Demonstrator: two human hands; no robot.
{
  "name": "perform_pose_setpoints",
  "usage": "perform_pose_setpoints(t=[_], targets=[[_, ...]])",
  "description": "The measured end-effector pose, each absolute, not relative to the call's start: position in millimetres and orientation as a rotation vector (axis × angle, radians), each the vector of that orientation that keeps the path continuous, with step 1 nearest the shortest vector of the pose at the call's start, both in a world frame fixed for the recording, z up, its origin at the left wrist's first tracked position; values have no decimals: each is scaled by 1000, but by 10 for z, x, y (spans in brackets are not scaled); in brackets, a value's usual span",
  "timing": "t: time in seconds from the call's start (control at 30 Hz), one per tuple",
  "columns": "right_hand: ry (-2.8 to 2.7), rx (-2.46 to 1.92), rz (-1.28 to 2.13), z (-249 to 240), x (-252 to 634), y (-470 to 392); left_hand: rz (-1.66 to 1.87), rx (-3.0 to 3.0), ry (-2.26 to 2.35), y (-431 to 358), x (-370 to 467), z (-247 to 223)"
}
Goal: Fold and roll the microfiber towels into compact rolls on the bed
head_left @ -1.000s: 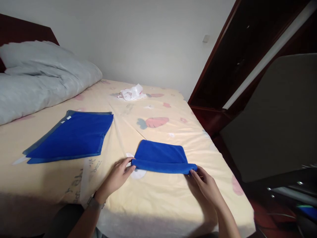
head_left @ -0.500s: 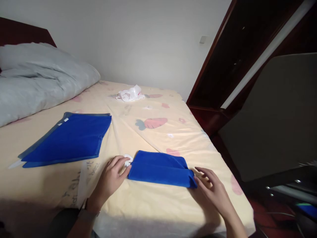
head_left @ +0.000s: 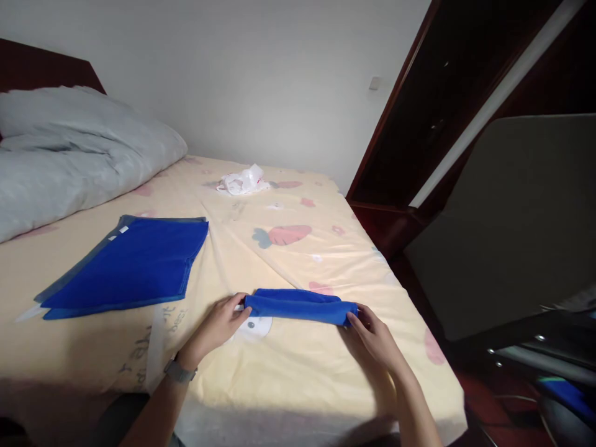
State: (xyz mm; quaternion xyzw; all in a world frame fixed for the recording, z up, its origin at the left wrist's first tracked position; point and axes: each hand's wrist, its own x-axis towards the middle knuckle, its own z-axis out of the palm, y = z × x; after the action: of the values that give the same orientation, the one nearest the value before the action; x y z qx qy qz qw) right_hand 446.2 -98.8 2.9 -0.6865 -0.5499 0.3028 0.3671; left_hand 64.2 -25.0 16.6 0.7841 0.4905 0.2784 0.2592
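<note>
A blue cloth (head_left: 298,308), folded into a narrow strip, lies near the front of the bed. Its left end is pinched in my left hand (head_left: 228,321), which has a grey watch on the wrist. At the other end, my right hand (head_left: 372,332) has its thumb and fingers closed on the cloth's corner. A strip of the cloth's far layer shows behind the fold. To the left, a flat stack of blue cloths (head_left: 135,264) with small white tags rests on the sheet, touched by neither hand.
The bed (head_left: 279,385) has a yellow sheet with carrot prints. A crumpled white plastic bag (head_left: 243,180) sits farther back. A grey quilt (head_left: 79,149) is heaped at the left. Dark furniture (head_left: 395,149) and a grey panel (head_left: 521,230) stand beyond the bed's right edge.
The cloth's near part has been turned away from me, making it narrower. Both hands have moved forward with it; my right hand has also shifted left and closed on the corner.
</note>
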Motion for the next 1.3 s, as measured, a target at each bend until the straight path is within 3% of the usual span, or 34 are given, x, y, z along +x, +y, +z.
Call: perform_pose_setpoints(t=[0.17,0.43,0.63,0.83,0.97,1.1,1.3], targets=[[-1454,-1980,746,140,4500,-546,621,2051,1398,57,771,286],[-1414,-2120,635,114,4484,-422,739,1836,1316,155,792,91],[-1030,-1664,1098,44,4356,-323,890,1509,1206,149,876,172],[-1050,-1431,824,347,4265,-527,1170,1129,1118,20,910,274],[-1135,-1548,655,307,4325,-585,1139,1357,1207,20,916,182],[-1237,-1919,586,57,4406,-517,850,1828,1419,17,935,64],[-1149,-1888,809,-60,4445,-508,760,1976,1462,-26,918,85]])
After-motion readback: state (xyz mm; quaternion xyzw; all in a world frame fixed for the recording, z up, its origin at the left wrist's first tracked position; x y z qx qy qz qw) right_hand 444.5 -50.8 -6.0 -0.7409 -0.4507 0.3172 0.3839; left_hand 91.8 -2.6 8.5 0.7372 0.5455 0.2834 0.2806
